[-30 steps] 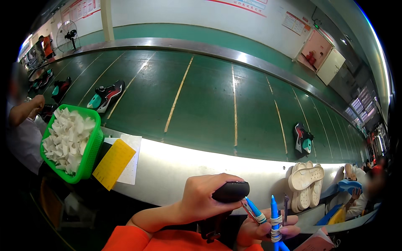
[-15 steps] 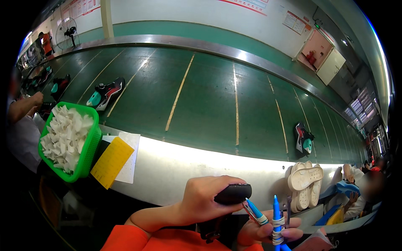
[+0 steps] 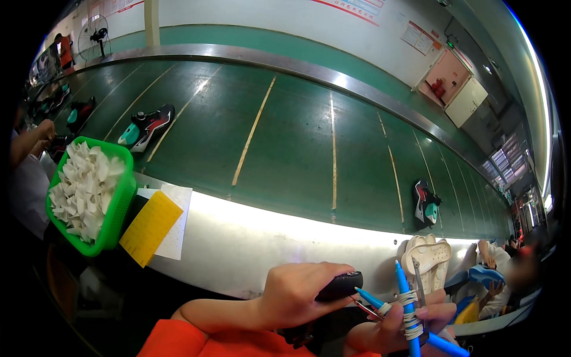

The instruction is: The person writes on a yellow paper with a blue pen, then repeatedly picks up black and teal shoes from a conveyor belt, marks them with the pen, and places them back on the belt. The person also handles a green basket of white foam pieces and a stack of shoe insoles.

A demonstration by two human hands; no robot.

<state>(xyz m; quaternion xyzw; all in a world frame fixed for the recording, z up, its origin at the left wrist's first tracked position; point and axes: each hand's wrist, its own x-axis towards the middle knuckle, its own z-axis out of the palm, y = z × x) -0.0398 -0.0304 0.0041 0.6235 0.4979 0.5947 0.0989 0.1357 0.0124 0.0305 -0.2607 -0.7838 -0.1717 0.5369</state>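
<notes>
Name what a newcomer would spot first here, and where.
Probably the green basket heaped with white scraps, at the left beside the wide green belt that fills the middle. Next, the banded blue pens in the right hand, lower right of centre. Just left of them, the left hand holds a rounded black piece.

2 blue pens (image 3: 401,278), 1 green basket (image 3: 121,199), 1 fan (image 3: 99,35), 1 white door (image 3: 467,102).
</notes>
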